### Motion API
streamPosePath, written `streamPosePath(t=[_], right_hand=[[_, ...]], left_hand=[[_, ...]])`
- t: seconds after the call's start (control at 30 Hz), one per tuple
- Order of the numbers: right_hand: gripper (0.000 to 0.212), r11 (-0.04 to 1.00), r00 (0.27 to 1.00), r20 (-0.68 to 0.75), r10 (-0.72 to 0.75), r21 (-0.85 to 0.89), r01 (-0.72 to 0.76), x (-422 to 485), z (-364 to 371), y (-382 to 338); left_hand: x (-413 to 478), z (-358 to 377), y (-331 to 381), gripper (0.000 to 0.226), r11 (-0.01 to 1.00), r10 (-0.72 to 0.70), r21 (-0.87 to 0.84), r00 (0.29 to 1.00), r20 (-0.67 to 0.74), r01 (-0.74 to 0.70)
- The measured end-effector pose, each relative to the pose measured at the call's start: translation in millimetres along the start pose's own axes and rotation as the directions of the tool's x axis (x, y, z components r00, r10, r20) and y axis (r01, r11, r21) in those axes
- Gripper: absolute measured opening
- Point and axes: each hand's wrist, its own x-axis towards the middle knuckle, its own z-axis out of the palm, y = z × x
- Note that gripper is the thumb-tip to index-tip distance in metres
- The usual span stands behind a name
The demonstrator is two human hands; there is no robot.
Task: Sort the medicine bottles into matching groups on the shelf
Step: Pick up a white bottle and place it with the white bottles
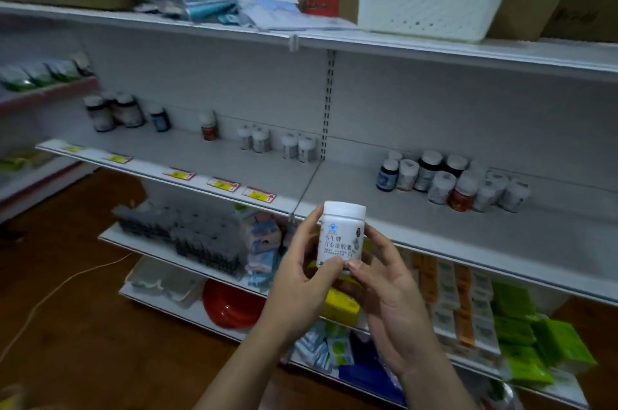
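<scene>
Upright, white bottle [341, 235], cap up, gripped by left hand [297, 272], right hand [384, 289]

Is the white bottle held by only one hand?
No, the left hand and the right hand both hold the white bottle, with fingers curled round it.

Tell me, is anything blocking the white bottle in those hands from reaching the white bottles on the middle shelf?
Nothing visible. The left hand and right hand hold the white bottle before the shelf; its bare surface lies in front of the white pairs.
</scene>
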Motion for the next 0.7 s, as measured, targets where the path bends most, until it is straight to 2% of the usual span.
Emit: streamPosePath(t=[0.3,0.5,0.7], right_hand=[[0.044,0.967,0.999,0.026,0.041,-0.253,-0.033,43,118,85],[0.046,0.921,0.997,0.055,0.049,-0.390,-0.023,78,157,110],[0.045,0.909,1.000,0.018,0.025,-0.416,-0.016,135,165,123]], left_hand=[[2,-150,-23,0.059,0.995,-0.082,-0.072,0.988,-0.128,0.073],[21,-203,-31,0.058,0.987,-0.115,-0.125,0.982,-0.146,0.097],[72,-224,-54,0.058,0.980,-0.168,-0.126,0.977,-0.129,0.151]])
